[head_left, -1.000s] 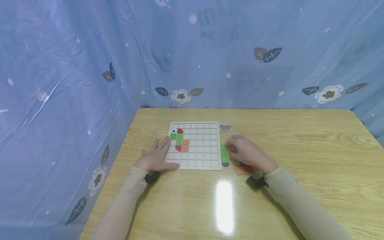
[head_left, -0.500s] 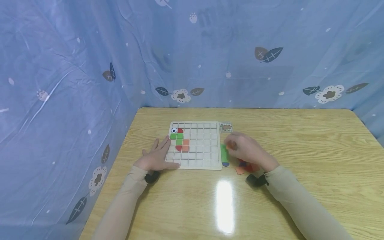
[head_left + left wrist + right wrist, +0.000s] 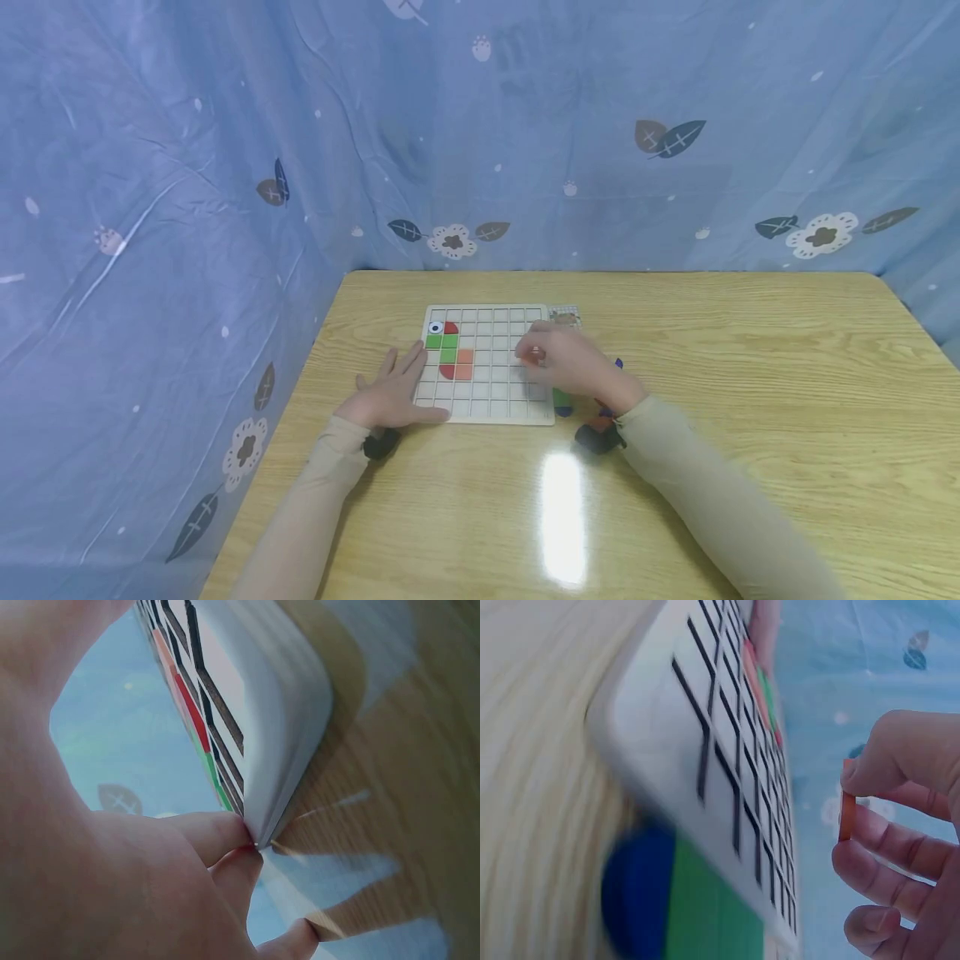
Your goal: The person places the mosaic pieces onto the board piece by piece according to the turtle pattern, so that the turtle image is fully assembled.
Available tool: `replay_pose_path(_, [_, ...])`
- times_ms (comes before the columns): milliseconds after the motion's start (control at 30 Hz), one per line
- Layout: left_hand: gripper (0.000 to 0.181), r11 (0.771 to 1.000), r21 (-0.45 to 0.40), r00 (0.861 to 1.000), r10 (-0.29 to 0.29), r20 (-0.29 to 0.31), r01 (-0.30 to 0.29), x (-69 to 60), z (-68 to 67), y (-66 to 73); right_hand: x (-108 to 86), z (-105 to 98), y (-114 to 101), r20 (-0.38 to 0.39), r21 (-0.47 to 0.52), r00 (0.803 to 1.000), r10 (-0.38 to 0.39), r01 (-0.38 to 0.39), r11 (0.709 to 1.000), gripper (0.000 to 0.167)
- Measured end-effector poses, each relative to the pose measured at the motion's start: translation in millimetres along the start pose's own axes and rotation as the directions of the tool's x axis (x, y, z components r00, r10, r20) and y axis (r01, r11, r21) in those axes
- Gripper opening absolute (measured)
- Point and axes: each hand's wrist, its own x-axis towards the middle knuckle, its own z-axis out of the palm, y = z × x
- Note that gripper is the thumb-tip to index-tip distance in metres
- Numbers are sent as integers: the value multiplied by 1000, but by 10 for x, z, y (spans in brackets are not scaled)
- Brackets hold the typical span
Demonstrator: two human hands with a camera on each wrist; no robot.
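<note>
A white gridded board (image 3: 498,408) lies on the table. On its left part sit a round eye tile (image 3: 436,327), green tiles (image 3: 448,355), red rounded tiles (image 3: 447,372) and orange square tiles (image 3: 464,371). My left hand (image 3: 392,398) rests against the board's left edge, fingers spread and thumb at the near edge; in the left wrist view its fingertips touch the board's side. Over the right part of the board, my right hand (image 3: 570,358) pinches an orange tile (image 3: 847,814) between thumb and fingers, held edge-on above the grid.
Right of the board lie green tiles (image 3: 709,907) and a blue rounded tile (image 3: 636,892). A small picture card (image 3: 565,313) is at the board's far right corner. Loose red and orange tiles (image 3: 600,423) lie partly hidden by my right wrist, a blue tile (image 3: 618,363) beyond.
My right hand has moved left from the loose tiles to above the board's right part, carrying the orange tile. The left hand and the tiles on the board have stayed put.
</note>
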Motion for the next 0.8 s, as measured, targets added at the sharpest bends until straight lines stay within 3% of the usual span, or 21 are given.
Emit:
replay_pose_path(300, [122,1000,3,1000,-2,-3,2,2,13,-15,325,276,-210,65,10,998,-20,19,1000,15])
replay_pose_path(567, [122,1000,-8,1000,3,5,-3,5,4,-17,575,334,-183,64,9,998,-8,7,1000,15])
replay_pose_path(800, [122,1000,-14,1000,-2,7,2,3,1,-10,682,392,-141,73,26,997,22,-24,999,13])
